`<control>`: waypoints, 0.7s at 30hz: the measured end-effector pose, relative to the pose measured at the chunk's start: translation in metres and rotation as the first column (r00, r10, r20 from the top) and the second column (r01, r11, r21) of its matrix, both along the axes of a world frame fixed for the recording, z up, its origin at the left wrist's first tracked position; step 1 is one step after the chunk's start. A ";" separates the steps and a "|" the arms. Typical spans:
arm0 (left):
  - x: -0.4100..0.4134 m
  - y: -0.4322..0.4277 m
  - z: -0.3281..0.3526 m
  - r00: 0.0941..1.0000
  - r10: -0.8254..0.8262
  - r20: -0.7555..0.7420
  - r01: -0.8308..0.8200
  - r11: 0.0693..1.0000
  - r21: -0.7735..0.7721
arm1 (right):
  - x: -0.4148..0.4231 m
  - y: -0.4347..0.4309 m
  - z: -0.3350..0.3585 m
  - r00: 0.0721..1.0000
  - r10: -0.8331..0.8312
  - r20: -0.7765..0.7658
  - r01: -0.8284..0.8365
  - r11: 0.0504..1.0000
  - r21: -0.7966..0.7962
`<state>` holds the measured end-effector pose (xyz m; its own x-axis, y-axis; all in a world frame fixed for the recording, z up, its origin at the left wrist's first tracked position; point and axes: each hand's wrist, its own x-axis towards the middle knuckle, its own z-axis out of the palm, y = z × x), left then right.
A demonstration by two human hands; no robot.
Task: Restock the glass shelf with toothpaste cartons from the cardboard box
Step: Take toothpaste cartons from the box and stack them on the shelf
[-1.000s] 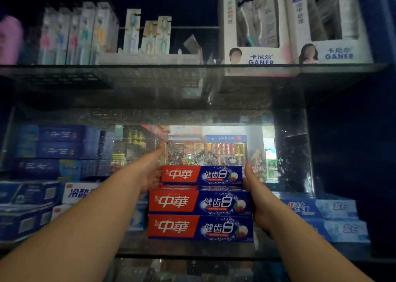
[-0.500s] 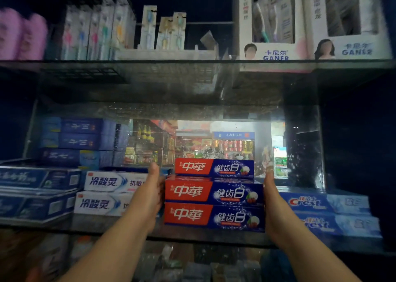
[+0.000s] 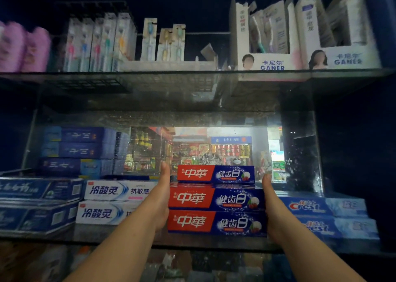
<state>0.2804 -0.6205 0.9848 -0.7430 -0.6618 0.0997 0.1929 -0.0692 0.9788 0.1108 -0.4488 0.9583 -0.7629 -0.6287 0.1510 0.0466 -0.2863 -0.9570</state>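
Cartons [image 3: 216, 200] in 3 tiers, lengthwise left-right

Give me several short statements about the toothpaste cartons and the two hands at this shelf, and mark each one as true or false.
1. The red-and-blue cartons form a stack of three. True.
2. Only the left hand touches the stack. False: the right hand presses the other end, so the stack sits between both hands.
3. The Crest cartons lie to the right of the stack. True.
4. The white cartons lie on top of the stack. False: they lie beside it on the glass shelf, to the left, partly behind the left hand.
5. Toothbrush packs stand on the upper shelf. True.
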 end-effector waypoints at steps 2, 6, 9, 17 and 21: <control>-0.001 -0.001 0.001 1.000 -0.021 0.005 0.021 1.000 0.014 | 0.000 -0.001 0.000 1.000 -0.002 -0.008 0.002 1.000 0.004; -0.001 -0.006 0.000 0.998 -0.056 0.014 0.056 0.998 0.024 | -0.003 -0.001 0.004 1.000 -0.011 -0.005 0.011 1.000 0.008; -0.003 -0.010 0.003 0.996 -0.082 0.022 0.081 0.996 0.041 | -0.006 -0.002 0.010 1.000 -0.010 0.025 0.010 1.000 -0.001; -0.007 -0.015 0.004 0.991 -0.126 0.036 0.120 0.984 0.132 | -0.015 -0.007 0.011 0.998 0.047 0.047 -0.048 0.999 0.010; -0.010 -0.015 0.002 0.994 -0.101 0.035 0.096 0.987 0.128 | -0.015 -0.006 0.012 0.996 0.073 0.048 -0.073 0.997 -0.004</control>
<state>0.2702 -0.6350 0.9867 -0.8068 -0.5907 -0.0119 0.1388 -0.2090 0.9680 0.0956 -0.4548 0.9699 -0.7212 -0.6828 0.1169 0.1129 -0.2823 -0.9526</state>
